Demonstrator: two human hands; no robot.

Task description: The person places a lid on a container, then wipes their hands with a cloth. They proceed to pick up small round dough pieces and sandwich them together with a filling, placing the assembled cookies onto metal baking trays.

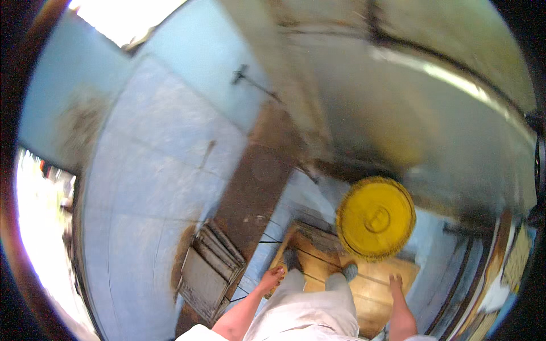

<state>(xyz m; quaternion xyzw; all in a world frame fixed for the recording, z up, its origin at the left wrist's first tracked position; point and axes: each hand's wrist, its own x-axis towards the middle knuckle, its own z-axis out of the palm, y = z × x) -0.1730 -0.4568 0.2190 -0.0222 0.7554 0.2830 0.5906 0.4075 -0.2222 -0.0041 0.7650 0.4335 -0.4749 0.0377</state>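
My left hand [273,279] hangs beside my left thigh, fingers loosely bent and a little apart, with nothing visible in it. On the other side, my right hand [396,281] is held away from my body, fingers stretched out and apart; it also looks empty. Ahead of my feet and a little to the right is a round yellow lid-like disc [377,219] with a raised centre and a rough rim. Whatever lies beneath the disc is hidden. Neither hand touches it. Wooden boards [369,287] lie under my feet. Motion blurs the picture.
Grey, flat, frame-like panels [210,273] lean in a stack at the left. A pale blue wall [165,125] with a dark brown band [259,176] rises beyond them. A large grey sheet-like surface [455,136] fills the upper right. Bright openings show at the far left.
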